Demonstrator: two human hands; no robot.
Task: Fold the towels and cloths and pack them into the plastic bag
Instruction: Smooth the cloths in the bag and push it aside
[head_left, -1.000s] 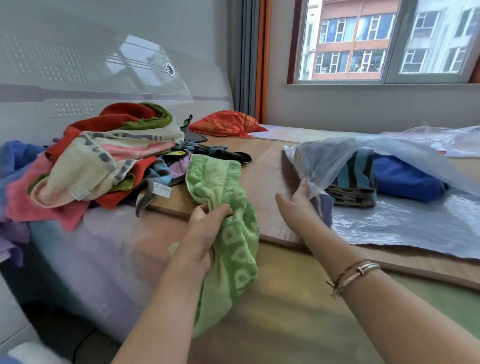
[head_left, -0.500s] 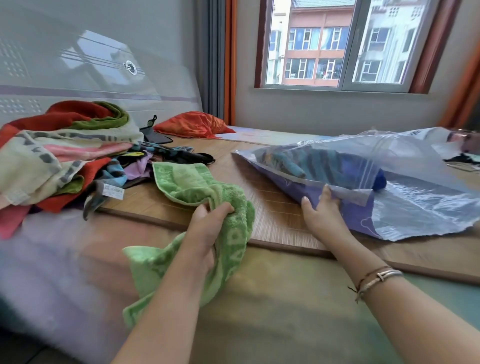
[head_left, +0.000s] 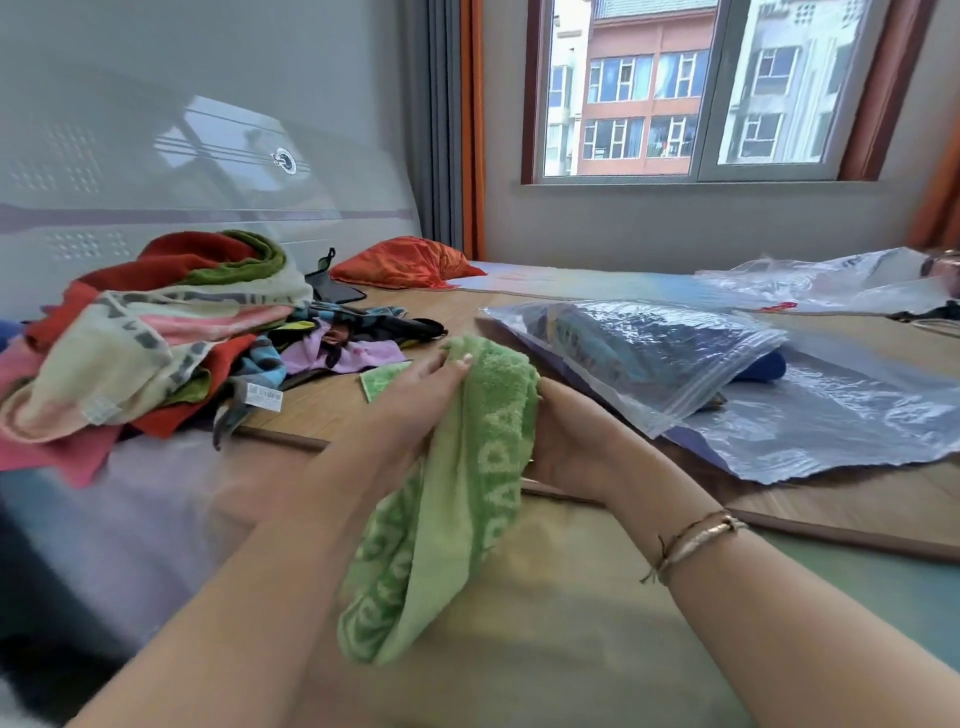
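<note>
1. Green terry towel with woven lettering (head_left: 467, 483) hangs between both hands above the mat edge, long axis running from top, far, to bottom, near.
2. Left hand (head_left: 415, 400) grips its top fold, fingers curled; right hand (head_left: 576, 441) clasps its right side, fingertips hidden behind the cloth.
3. Clear zip-top plastic bag (head_left: 675, 384), just right, holds folded blue and striped cloths, details blurred.

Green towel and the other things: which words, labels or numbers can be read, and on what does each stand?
"PAPA": woven into the green towel, the only letters that can be read there.
White tag on a cloth in the pile: printed, too small to read.
Nothing else readable.
</note>
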